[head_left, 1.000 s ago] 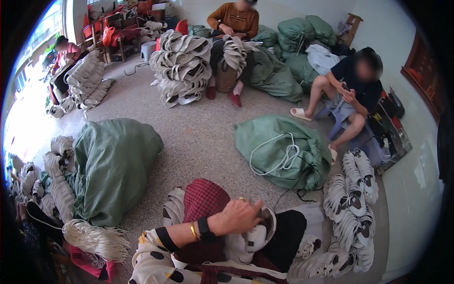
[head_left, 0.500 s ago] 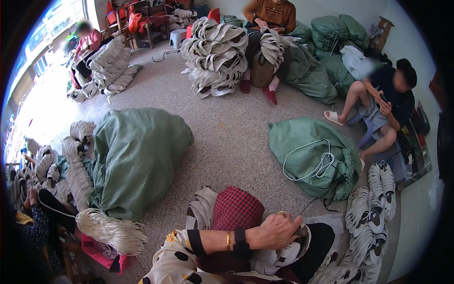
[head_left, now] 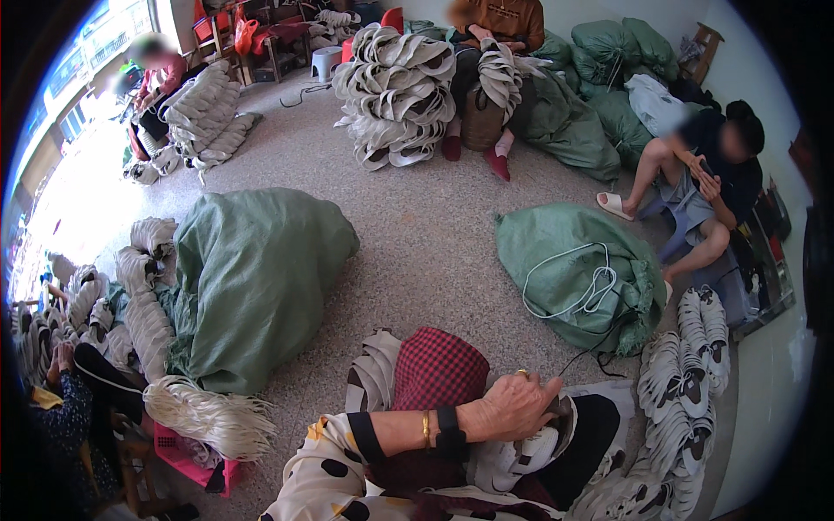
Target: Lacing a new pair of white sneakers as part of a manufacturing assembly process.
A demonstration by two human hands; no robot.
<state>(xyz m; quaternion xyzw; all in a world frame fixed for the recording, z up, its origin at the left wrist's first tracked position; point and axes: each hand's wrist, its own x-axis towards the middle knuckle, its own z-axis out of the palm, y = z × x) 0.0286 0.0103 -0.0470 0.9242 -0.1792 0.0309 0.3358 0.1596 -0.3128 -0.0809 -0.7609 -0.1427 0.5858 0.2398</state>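
Note:
My left hand (head_left: 512, 406) reaches across from the lower left, a ring on one finger and a dark band at the wrist. Its fingers are closed in a pinch right above a white and grey shoe upper (head_left: 530, 451) on my lap. What they pinch is hidden by the hand. The shoe upper rests by my dark trouser leg (head_left: 592, 434). A red and black checked cloth (head_left: 439, 369) covers my other knee, with a stack of pale shoe uppers (head_left: 373, 369) beyond it. My right hand does not show.
Green sacks (head_left: 261, 286) stand ahead on the left and right. Rows of shoe uppers (head_left: 669, 408) line the right side. A bundle of white laces (head_left: 208, 417) hangs over a pink basket (head_left: 228, 478). Several people sit around, one behind a tall pile of uppers (head_left: 395, 95).
My left hand stays closed over the shoe upper, a little higher and turned slightly. The whole view has shifted slightly. The seated person at right holds the hands a bit differently.

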